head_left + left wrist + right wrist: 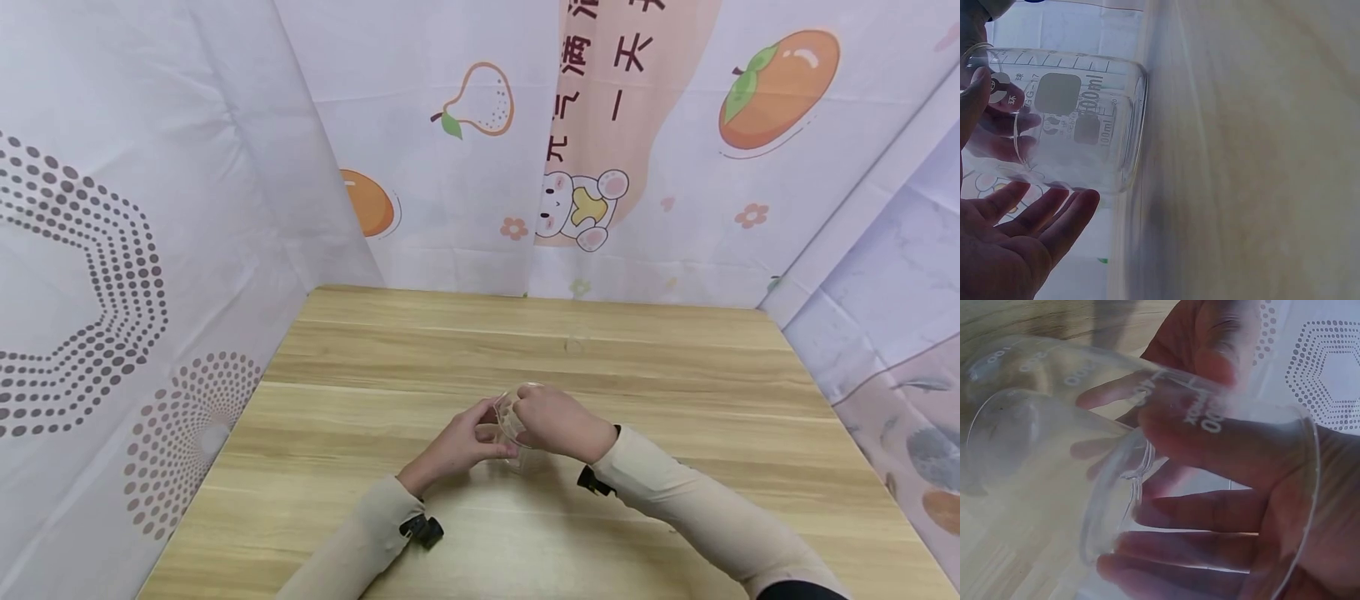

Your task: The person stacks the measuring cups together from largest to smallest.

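A large clear glass beaker [1057, 94] with white markings stands on the table, with a smaller glass beaker [1088, 128] marked 100ml inside it. My left hand [461, 442] holds the large beaker from the left, thumb on one side and fingers on the other. My right hand [558, 421] reaches down through the large beaker's mouth. In the right wrist view, its thumb and fingers [1204, 509] grip the small beaker [1010, 444] near the rim, seen through the large beaker's wall. The small beaker's base is near the large one's bottom; contact there is unclear.
The wood-grain table [360, 358] extends around both hands. White printed curtains [450, 192] stand behind it and at both sides. Black straps with small clips [423, 531] sit on both wrists over light sleeves.
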Demonstrator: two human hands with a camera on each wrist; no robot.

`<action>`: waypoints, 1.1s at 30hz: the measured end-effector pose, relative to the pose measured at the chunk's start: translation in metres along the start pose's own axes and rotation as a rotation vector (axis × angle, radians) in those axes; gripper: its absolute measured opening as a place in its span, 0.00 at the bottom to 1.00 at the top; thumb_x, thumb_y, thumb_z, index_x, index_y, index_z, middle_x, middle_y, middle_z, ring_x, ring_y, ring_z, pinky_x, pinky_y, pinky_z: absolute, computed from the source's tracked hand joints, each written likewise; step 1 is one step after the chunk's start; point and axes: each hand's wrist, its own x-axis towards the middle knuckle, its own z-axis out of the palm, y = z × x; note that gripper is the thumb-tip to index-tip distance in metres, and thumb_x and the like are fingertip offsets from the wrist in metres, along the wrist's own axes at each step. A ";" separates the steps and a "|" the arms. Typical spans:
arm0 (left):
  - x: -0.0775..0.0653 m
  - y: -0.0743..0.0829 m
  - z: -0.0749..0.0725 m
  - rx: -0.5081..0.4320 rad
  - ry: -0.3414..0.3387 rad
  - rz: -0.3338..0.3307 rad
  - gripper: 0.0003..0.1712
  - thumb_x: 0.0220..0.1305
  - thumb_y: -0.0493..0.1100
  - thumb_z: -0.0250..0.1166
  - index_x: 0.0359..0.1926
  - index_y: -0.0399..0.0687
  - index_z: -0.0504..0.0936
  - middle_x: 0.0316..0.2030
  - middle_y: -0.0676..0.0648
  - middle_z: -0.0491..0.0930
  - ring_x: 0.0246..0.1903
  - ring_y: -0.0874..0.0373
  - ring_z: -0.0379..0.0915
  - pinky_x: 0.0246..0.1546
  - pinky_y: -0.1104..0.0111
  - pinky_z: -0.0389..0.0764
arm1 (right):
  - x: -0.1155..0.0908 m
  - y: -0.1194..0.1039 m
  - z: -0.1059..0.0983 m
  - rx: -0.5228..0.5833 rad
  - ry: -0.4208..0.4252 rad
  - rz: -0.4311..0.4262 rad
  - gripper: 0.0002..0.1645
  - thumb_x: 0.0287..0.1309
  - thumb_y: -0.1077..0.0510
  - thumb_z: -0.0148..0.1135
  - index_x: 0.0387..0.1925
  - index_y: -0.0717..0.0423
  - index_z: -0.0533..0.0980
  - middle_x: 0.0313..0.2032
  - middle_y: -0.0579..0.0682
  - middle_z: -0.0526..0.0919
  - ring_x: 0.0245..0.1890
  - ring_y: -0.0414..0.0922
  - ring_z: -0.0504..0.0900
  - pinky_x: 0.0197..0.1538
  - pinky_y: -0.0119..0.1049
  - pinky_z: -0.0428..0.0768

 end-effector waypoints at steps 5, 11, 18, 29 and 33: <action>-0.001 0.000 0.001 0.003 -0.004 -0.005 0.46 0.56 0.53 0.72 0.72 0.55 0.60 0.61 0.45 0.74 0.62 0.47 0.71 0.64 0.54 0.74 | -0.001 0.000 0.000 0.078 -0.047 0.046 0.15 0.48 0.52 0.75 0.26 0.58 0.80 0.26 0.48 0.75 0.23 0.41 0.70 0.27 0.34 0.76; -0.001 0.001 0.001 -0.001 0.002 0.000 0.46 0.56 0.50 0.73 0.72 0.53 0.61 0.61 0.43 0.74 0.61 0.45 0.73 0.63 0.55 0.76 | -0.002 0.002 0.003 0.147 -0.027 0.034 0.13 0.50 0.52 0.74 0.31 0.59 0.83 0.30 0.48 0.79 0.28 0.42 0.76 0.32 0.35 0.80; 0.000 0.001 0.001 -0.028 0.000 0.008 0.47 0.55 0.47 0.74 0.72 0.50 0.61 0.59 0.40 0.74 0.59 0.43 0.75 0.59 0.59 0.80 | -0.003 0.005 -0.002 0.210 -0.002 -0.017 0.13 0.51 0.54 0.72 0.35 0.59 0.83 0.31 0.49 0.81 0.28 0.41 0.76 0.32 0.34 0.80; -0.003 0.005 0.000 -0.004 0.004 -0.019 0.46 0.57 0.52 0.72 0.72 0.51 0.60 0.61 0.40 0.72 0.63 0.38 0.70 0.61 0.54 0.77 | -0.005 0.016 -0.009 0.283 0.065 -0.079 0.15 0.56 0.55 0.69 0.41 0.63 0.83 0.35 0.54 0.85 0.35 0.45 0.83 0.38 0.34 0.83; -0.004 0.005 0.001 -0.001 0.002 -0.017 0.46 0.58 0.52 0.71 0.72 0.50 0.59 0.63 0.38 0.70 0.63 0.36 0.69 0.62 0.52 0.76 | -0.005 0.019 -0.012 0.305 0.065 -0.085 0.15 0.57 0.58 0.68 0.42 0.66 0.82 0.38 0.56 0.85 0.38 0.49 0.85 0.40 0.35 0.84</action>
